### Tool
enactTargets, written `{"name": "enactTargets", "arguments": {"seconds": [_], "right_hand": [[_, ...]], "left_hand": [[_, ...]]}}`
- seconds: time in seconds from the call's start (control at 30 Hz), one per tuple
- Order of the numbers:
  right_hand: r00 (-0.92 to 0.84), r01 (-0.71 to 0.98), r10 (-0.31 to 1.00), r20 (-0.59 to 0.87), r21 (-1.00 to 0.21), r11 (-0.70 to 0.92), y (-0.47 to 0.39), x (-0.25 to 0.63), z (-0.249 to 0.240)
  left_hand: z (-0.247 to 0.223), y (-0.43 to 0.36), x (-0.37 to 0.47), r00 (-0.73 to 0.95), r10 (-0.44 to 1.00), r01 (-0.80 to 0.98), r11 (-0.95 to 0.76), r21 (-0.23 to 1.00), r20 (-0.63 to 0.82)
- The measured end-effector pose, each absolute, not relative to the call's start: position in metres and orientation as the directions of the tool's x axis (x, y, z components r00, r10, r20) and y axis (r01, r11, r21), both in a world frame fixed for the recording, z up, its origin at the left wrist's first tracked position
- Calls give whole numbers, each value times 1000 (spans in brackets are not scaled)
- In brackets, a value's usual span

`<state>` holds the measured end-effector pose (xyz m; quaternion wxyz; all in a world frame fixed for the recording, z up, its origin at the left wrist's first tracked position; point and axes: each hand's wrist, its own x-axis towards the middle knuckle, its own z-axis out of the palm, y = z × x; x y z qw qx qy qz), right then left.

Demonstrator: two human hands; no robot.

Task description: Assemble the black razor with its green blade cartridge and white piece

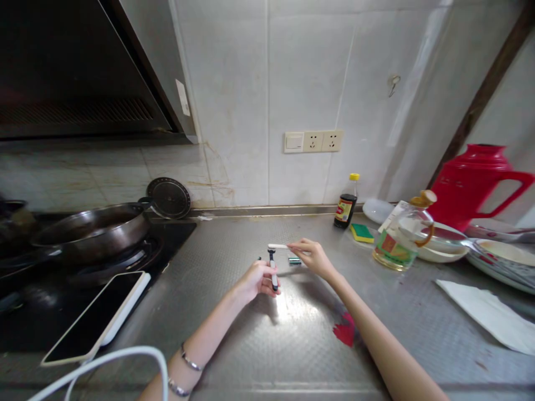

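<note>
My left hand (259, 279) is wrapped round the handle of a razor (273, 272), whose dark head points up and away from me. Between the fingers of my right hand (311, 256) is a slim white stick (277, 246), perhaps a small brush. Its far end lies over the razor's head, and I cannot tell whether the two touch. A small dark green and silver piece (295, 260) rests on the steel counter (234, 340) just below my right fingers. Some dark thing shows partly behind my left hand.
On the left are a phone (98, 314), a white cable (125, 352) and a stove with a pan (94, 231). To the right stand a sauce bottle (345, 205), sponge (361, 233), oil jug (397, 245), dishes and red thermos (474, 184). Red scraps (345, 329) lie nearer.
</note>
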<state>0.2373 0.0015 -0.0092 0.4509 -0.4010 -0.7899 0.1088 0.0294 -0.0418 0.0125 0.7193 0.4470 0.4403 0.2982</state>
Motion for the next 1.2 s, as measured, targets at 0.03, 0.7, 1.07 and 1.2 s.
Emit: {"name": "enactTargets", "arguments": {"seconds": [0.03,0.7,1.07,1.2], "right_hand": [[-277,532,731,624,-534,657,1,237,-9],[-303,533,737,604,-533,657,2,241,-9],[-272,516,771,576,-589,622,4,251,-6],[-274,523,780,562,-594,611,4,250,-7]], "left_hand": [[12,-42,30,434,821,-32,426,904,-372],[8,-41,31,447,813,-10,423,906,-374],[9,-42,30,455,822,-26,397,917,-343],[10,-42,30,453,823,-21,395,918,-344]]}}
